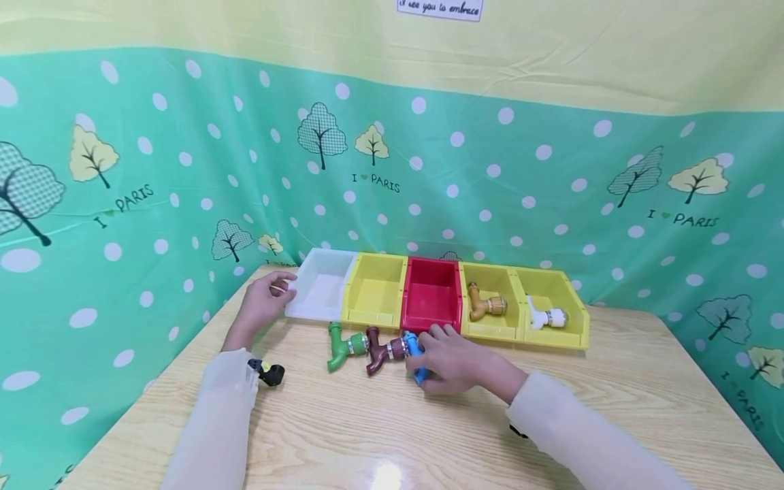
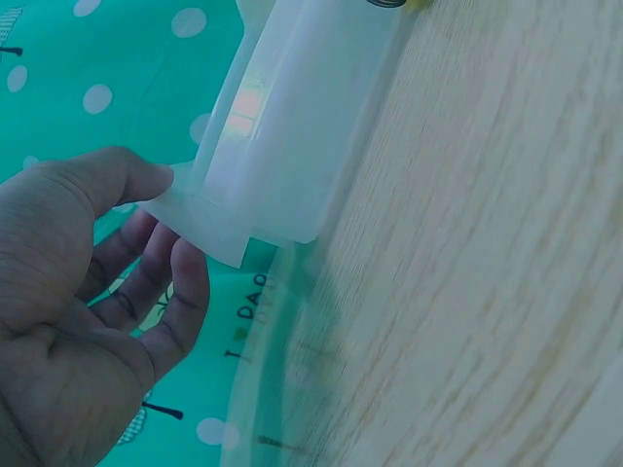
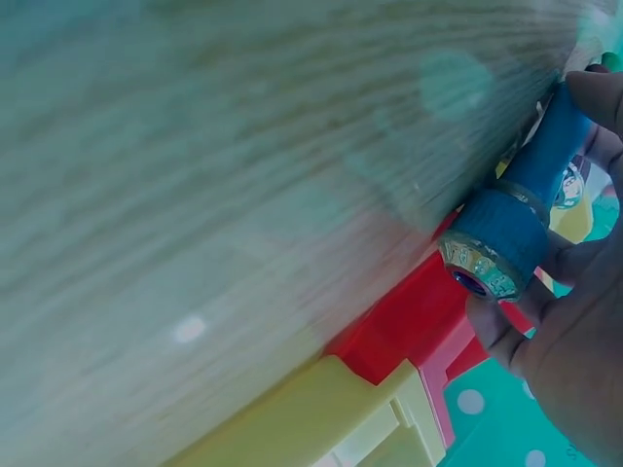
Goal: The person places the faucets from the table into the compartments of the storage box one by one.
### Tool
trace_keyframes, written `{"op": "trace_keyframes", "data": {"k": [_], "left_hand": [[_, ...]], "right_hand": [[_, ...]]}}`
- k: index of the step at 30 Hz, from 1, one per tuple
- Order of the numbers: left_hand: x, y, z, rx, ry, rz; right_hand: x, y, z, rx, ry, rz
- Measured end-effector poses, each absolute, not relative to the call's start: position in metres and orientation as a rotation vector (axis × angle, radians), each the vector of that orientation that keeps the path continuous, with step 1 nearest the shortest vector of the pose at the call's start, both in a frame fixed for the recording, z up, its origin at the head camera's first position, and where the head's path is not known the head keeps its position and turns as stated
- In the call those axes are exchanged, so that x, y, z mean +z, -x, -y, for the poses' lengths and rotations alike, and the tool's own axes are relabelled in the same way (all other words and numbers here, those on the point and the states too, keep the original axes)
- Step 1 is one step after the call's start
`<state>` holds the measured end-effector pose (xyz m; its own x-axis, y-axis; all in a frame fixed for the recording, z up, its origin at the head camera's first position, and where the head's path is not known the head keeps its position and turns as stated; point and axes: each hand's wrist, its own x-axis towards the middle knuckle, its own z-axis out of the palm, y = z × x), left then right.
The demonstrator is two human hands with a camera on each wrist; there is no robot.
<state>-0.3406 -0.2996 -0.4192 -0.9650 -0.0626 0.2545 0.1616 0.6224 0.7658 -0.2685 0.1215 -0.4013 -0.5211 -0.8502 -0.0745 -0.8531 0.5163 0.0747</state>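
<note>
Blue tap [image 3: 504, 226] in right fingers [image 3: 494, 328]; left fingers [image 2: 187, 302] pinch white bin [image 2: 302, 126].

Pale rectangular wood-grained table [image 1: 343, 435]. Toward its far left corner: white rectangular plastic bin [image 1: 321, 289]. Blue spouted plastic tap [image 3: 501, 229], silver-ringed end. Teal fabric curtain [image 1: 520, 170], white-dotted, yellow above.

This looks like a small screened-off work corner; whether it belongs to a home, an office or a workshop cannot be told. A teal-green, white-dotted fabric curtain with a pale yellow upper band [image 1: 490, 184], printed with trees and "I PARIS", hangs behind and along the left of a pale wood-grain worktop [image 1: 331, 435]. A joined row of white, yellow and red plastic bins [image 1: 375, 279] and several coloured taps [image 1: 378, 352] give it a sorting-bench look.
</note>
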Motion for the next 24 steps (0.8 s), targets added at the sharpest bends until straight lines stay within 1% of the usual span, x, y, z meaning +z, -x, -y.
{"op": "trace_keyframes", "data": {"k": [14, 24], "left_hand": [[-0.420, 0.341, 0.300, -1.253, 0.076, 2.596], [-0.419, 0.340, 0.300, -1.251, 0.098, 2.592]], "right_hand": [[-0.396, 0.260, -0.128, 0.184, 1.547, -2.740], [-0.369, 0.264, -0.133, 0.209, 1.539, -2.828]]}}
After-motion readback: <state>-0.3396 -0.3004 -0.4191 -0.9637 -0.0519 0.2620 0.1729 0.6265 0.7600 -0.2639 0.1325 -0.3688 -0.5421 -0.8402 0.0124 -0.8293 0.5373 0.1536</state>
